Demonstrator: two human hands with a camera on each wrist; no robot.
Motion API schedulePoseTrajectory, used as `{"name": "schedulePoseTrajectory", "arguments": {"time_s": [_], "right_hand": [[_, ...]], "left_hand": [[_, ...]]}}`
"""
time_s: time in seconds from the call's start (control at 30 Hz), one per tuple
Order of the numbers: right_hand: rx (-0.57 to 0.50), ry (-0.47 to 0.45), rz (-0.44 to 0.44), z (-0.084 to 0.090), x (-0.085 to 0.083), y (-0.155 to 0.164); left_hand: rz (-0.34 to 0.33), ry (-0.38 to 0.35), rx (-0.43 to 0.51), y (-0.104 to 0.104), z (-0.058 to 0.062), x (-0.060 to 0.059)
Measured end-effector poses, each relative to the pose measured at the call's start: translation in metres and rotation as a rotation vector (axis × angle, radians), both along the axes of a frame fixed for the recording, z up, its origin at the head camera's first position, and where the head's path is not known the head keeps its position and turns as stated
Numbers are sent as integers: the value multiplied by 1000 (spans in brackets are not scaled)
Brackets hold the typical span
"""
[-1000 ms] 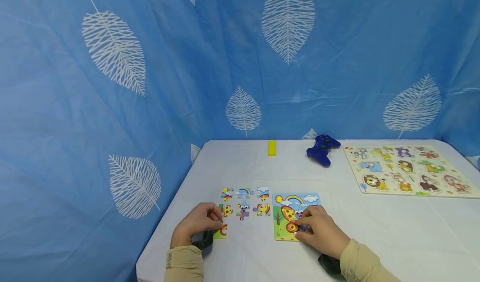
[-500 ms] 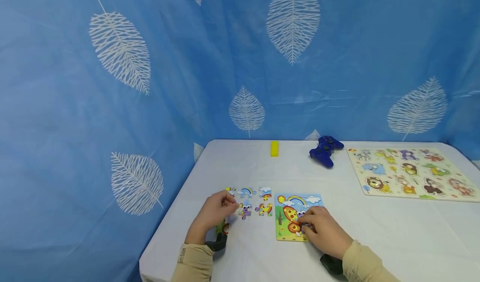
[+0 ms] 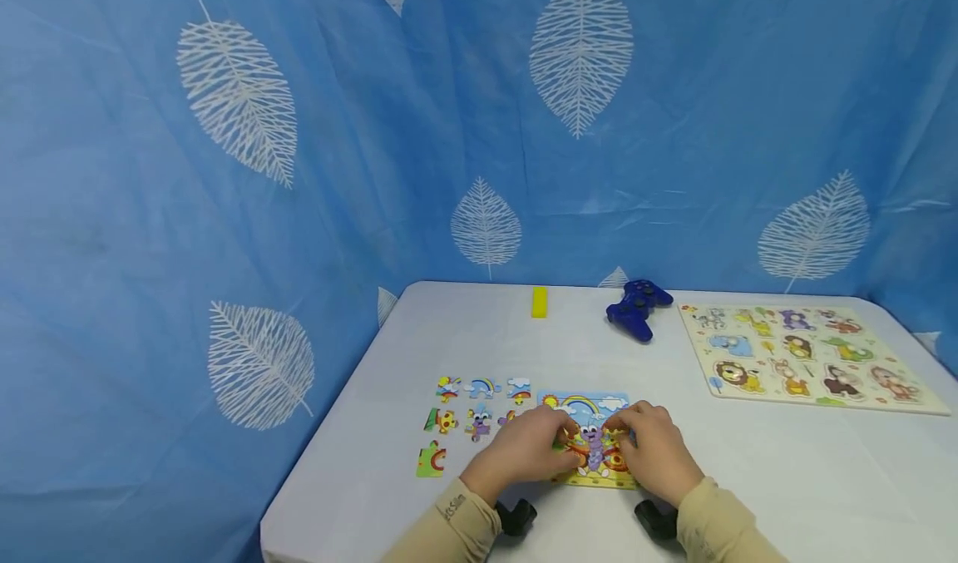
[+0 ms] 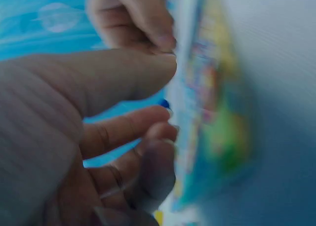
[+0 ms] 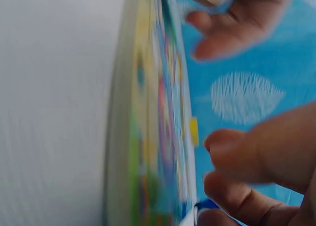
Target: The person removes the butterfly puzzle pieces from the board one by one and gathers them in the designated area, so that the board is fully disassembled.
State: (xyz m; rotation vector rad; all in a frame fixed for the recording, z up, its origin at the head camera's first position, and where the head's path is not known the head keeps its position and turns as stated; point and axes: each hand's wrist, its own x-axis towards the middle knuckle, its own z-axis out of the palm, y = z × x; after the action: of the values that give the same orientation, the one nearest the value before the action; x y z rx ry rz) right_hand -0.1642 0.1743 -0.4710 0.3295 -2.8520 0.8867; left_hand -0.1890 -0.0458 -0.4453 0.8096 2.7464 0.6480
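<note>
A small picture board (image 3: 591,402) with a butterfly, rainbow and sun lies on the white table. Over its left side is my left hand (image 3: 527,446); in the left wrist view the thumb and fingers are apart, near the board's surface, with nothing seen between them. On the board's right side is my right hand (image 3: 657,451), thumb and fingers slightly apart with nothing visible in them. Blur hides whether the fingertips touch the board. Several loose jigsaw pieces lie in rows left of it, among them a rainbow piece (image 3: 482,388) and a green corner piece (image 3: 431,460). My left hand partly hides one piece.
A yellow block (image 3: 540,303) and a blue game controller (image 3: 639,309) lie toward the back of the table. At the right is a large animal puzzle board (image 3: 808,355). A blue leaf-patterned curtain (image 3: 374,130) hangs behind and to the left.
My left hand has moved right from the loose pieces to the picture board, uncovering the left column. My right hand has shifted toward the board's right side, showing the purple butterfly body.
</note>
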Motion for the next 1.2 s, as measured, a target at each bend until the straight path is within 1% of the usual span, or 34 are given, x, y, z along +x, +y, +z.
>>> {"name": "schedulePoseTrajectory", "arguments": {"time_s": [0.1, 0.2, 0.3, 0.43, 0.53, 0.73, 0.83, 1.0, 1.2], "right_hand": [[-29, -82, 19, 4, -5, 6], [-65, -156, 70, 8, -8, 12], [-74, -177, 125, 10, -10, 15], [-62, -177, 165, 8, -10, 16], [-67, -175, 161, 6, -10, 17], [-57, -146, 156, 4, -10, 18], [-44, -140, 171, 3, -10, 18], [-33, -139, 197, -2, -11, 19], [-33, -131, 187, -4, -9, 20]], "left_hand": [[31, 8, -25, 2, -9, 1], [48, 6, 1, 0, -13, 1], [56, 1, 47, -2, -15, 0], [46, -12, 77, -2, -19, -1], [29, -10, 88, -2, -21, -1], [2, 36, 74, -2, -26, -3], [-9, 50, 74, -1, -27, -3], [-13, 52, 64, 0, -28, -3], [-7, 44, 66, 2, -29, -3]]}}
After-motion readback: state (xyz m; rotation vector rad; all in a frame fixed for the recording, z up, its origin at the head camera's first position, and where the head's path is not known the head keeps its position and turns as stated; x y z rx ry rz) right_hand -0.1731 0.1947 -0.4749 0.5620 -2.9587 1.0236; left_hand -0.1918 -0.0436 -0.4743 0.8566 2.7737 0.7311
